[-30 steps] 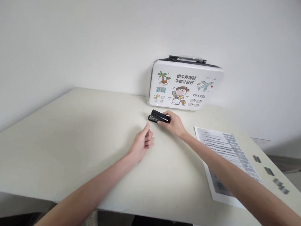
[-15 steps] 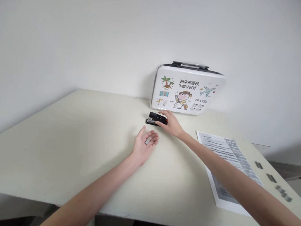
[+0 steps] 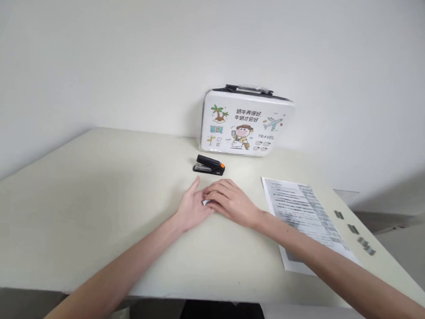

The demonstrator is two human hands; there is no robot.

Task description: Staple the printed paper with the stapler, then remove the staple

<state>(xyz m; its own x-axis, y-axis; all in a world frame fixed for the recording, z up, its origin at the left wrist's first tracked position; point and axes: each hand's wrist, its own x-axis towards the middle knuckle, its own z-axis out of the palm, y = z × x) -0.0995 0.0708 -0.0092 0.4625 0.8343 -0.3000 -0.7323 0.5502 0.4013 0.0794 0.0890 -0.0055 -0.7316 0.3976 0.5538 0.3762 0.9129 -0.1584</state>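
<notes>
Palm up over the table, my left hand (image 3: 193,208) has a small greyish piece (image 3: 206,202) lying at its fingers. My right hand (image 3: 230,200) rests over the left fingers, its fingertips closed at that small piece and partly covering it. Just beyond both hands a black stapler (image 3: 209,165) with an orange part at its right end sits on the table, touched by neither hand.
A white case (image 3: 246,123) with cartoon prints stands against the wall. Printed paper (image 3: 298,204) lies at the right, partly under my right forearm. Several small grey metallic pieces (image 3: 352,229) line the table's (image 3: 92,197) right edge.
My right hand has let go of the stapler and come back toward me onto my left hand. The stapler stays near the case. The view has shifted slightly to the right.
</notes>
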